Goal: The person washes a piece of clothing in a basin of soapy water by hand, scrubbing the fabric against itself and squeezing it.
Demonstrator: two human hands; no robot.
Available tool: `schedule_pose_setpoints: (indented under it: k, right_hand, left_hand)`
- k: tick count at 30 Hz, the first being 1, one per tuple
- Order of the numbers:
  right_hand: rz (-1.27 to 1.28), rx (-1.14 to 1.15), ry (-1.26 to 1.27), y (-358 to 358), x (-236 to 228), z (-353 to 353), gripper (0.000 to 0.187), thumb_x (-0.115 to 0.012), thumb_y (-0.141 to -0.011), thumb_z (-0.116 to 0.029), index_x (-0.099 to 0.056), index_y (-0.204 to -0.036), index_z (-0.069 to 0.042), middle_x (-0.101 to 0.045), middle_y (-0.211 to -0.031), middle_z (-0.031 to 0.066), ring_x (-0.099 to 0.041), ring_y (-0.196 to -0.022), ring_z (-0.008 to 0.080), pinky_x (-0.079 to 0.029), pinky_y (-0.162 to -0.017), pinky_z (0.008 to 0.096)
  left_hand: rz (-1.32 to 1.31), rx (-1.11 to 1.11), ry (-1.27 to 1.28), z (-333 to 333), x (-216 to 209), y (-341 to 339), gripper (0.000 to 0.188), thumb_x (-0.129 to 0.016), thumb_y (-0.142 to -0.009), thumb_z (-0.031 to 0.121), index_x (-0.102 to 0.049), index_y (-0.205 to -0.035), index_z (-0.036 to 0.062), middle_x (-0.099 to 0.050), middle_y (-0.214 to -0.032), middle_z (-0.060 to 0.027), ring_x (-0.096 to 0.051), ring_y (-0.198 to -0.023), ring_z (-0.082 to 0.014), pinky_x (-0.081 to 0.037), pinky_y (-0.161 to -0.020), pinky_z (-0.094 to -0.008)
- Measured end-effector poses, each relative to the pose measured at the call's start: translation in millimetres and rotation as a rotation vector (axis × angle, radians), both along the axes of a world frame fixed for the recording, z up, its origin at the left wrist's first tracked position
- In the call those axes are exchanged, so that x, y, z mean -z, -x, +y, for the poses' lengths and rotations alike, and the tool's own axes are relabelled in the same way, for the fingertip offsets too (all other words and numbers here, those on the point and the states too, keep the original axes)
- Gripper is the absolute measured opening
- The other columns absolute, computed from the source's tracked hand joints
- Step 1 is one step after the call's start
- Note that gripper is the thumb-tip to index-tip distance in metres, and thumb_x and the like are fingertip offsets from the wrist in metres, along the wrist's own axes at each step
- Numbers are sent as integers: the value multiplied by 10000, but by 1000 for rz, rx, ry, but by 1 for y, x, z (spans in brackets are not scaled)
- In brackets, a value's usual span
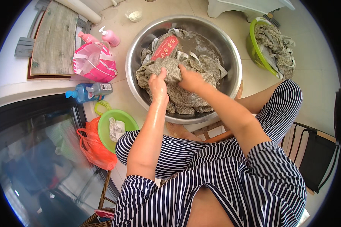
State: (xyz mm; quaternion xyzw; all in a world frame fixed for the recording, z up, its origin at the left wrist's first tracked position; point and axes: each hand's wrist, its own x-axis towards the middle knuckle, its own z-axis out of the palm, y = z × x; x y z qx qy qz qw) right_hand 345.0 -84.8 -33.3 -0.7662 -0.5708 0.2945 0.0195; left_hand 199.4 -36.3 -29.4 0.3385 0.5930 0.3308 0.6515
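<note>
In the head view, the left hand (158, 86) and the right hand (193, 80) are both holding the spotty brown cloth (169, 70), near the middle of the frame. The left thumb is pressing on the cloth, and the other left fingers are hiding, so I cannot tell how tightly they are closing. The right fingers are curling in, with the fingertips touching the cloth's right edge. The bunched part is sitting between the hands and just above them in the frame, its long way running roughly left to right. Both hands are about equally near.

The big metal tub (228, 55) is holding this cloth and cloudy water (196, 42). A red patch (166, 48) is showing above the hands. At upper right, a green tub (252, 46) is holding more spotty cloth (276, 47). At lower left, a green bowl (131, 123) is holding a white cloth (116, 129).
</note>
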Motion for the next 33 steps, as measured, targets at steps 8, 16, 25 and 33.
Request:
schedule_pose_setpoints:
  k: [8, 16, 25, 33]
  right_hand:
    - [231, 126, -1103, 2, -129, 11, 436, -509, -816, 68, -654, -1193, -98, -674, -961, 198, -657, -937, 387, -538, -868, 430]
    - [338, -275, -629, 92, -68, -66, 312, -643, -817, -172, -697, -1124, -151, -613, -795, 108, -661, -701, 278, -554, -571, 415]
    - [0, 166, -437, 7, -49, 25, 315, -630, -884, -423, -682, -963, -123, -646, -1010, 148, -691, -835, 350, -572, -656, 456]
    - [168, -85, -415, 46, -21, 17, 341, -626, -906, -425, -690, -1036, -117, -610, -1121, 186, -676, -930, 362, -556, -791, 467]
  left_hand:
    - [-713, -21, -99, 14, -62, 25, 764, -482, -955, 647, -432, -1437, 57, -405, -1493, -142, -320, -1401, -277, -173, -1184, -471]
    - [-986, 170, 308, -5, 1, 31, 599, -445, -990, 529, -547, -1311, 34, -593, -1306, -159, -579, -1197, -288, -472, -1028, -444]
    - [-620, -31, 334, -20, -5, -16, 396, -378, -993, 283, -576, -1242, 48, -617, -1223, -133, -577, -1181, -267, -446, -1027, -447]
    - [-454, -42, 230, -24, 14, -14, 491, -410, -1039, 440, -505, -1385, 104, -514, -1432, -105, -490, -1318, -233, -423, -1084, -418]
